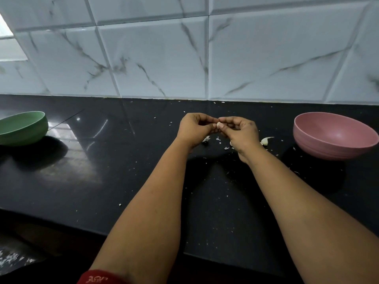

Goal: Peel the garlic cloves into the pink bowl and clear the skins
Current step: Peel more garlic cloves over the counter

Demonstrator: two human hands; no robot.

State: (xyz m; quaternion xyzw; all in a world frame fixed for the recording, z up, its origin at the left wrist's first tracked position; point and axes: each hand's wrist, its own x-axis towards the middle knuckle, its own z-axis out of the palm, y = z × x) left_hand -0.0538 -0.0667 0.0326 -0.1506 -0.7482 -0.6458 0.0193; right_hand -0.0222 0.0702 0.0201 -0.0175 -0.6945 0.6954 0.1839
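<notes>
Reaching up from the bottom of the frame, two bare forearms cross a black counter (123, 160) dusted with tiny white flecks, a red sleeve (98, 278) showing at the bottom edge left of centre. At the middle of the frame the hands meet above the counter: the left hand (195, 129) has its fingers curled inward and pinches a pale garlic clove (219, 125), while the right hand (241, 133), fingers also curled, grips the same clove from the other side. Bits of skin (218, 138) lie on the counter just below and between the hands, and another clove (266, 140) lies just right of the right wrist. At the right edge, well apart from the hands, sits the pink bowl (332, 136); no cloves show in the part of its inside that faces the camera. At the far left edge stands a green bowl (23, 128). Behind everything rises a wall of white marbled tiles (164, 58).
</notes>
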